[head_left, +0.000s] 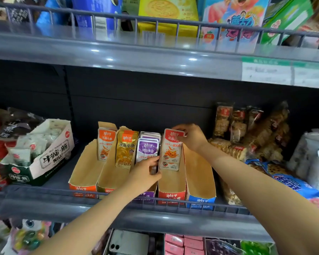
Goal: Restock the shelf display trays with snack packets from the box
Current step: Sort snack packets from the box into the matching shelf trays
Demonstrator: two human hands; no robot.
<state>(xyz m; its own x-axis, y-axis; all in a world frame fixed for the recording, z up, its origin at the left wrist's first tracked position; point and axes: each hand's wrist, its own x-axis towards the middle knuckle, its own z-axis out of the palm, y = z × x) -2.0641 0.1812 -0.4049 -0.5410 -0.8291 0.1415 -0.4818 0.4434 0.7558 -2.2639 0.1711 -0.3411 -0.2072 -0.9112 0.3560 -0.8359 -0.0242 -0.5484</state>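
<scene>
My right hand (191, 137) pinches the red packet's (170, 150) top while my left hand (145, 172) grips the purple ones (147, 148) just beside, so I reckon either stack could flop forward.

A shop: railed shelves (155, 208) stocked with snack packets (170, 150) and price labels (265, 70)

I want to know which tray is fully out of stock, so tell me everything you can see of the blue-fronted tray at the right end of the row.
The blue-fronted tray is a long, narrow open-topped carton, plain brown card inside, with a blue printed front panel bearing white characters. No packets show in it. It sits on the grey shelf behind the wire rail, side against the red-fronted tray. The right hand reaches over its back end; contact is unclear.
</scene>
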